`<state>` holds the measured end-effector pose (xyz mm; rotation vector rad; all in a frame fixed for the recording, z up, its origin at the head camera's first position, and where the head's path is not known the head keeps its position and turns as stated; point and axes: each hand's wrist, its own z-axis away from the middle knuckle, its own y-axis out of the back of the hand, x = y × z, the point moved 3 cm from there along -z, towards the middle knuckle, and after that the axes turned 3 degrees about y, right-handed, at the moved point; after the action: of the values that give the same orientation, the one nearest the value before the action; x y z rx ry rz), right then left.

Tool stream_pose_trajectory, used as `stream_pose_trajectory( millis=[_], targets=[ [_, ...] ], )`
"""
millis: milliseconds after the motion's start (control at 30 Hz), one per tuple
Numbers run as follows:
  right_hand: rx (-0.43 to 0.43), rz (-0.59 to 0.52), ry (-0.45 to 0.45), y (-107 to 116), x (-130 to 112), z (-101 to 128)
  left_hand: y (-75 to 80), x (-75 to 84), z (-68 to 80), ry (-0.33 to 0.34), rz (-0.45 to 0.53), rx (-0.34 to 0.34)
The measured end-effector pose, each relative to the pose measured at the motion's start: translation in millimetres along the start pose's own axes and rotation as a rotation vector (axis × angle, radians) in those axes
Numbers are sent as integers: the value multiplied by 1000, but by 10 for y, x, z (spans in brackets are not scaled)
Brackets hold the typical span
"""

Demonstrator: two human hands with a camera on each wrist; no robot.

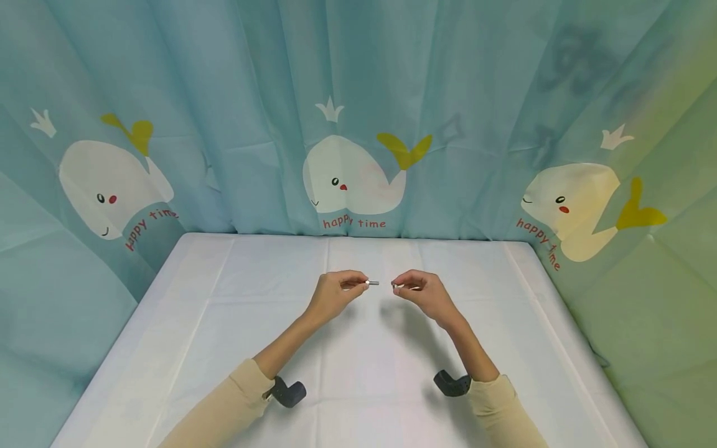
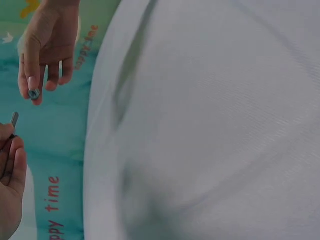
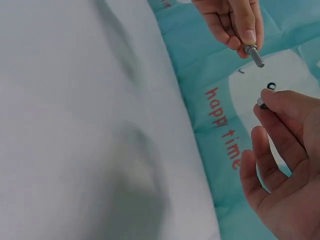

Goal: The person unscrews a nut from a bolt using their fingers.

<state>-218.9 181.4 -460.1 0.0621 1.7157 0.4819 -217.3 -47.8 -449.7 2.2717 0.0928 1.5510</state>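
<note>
Between thumb and fingertips my left hand (image 1: 332, 295) pinches a metal bolt (image 1: 373, 283) by its head. The bolt's shank (image 3: 257, 58) points toward my right hand (image 1: 428, 295). That hand pinches a small metal nut (image 2: 33, 93) between thumb and index finger, its hole showing in the left wrist view; the other fingers are loosely bent. In the right wrist view the nut (image 3: 261, 103) is partly covered by the fingertips. A short gap separates bolt and nut. Both hands are raised over the white table (image 1: 252, 330), with shadows beneath.
A blue-green curtain (image 1: 257, 81) with printed whales hangs behind and beside the table. Its far edge (image 1: 431, 238) meets the curtain. Black curved devices are on both wrists, one at the left sleeve (image 1: 289, 393) and one at the right (image 1: 450, 383).
</note>
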Motion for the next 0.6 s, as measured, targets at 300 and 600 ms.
stream_pose_trajectory(
  millis=[300,600],
  targets=[
    [21,54,-30,-30,229,37,-63,-209,87,43,-24,-1],
    [42,90,-39,-34,424,103,-109,-377,140,40,-60,10]
  ],
)
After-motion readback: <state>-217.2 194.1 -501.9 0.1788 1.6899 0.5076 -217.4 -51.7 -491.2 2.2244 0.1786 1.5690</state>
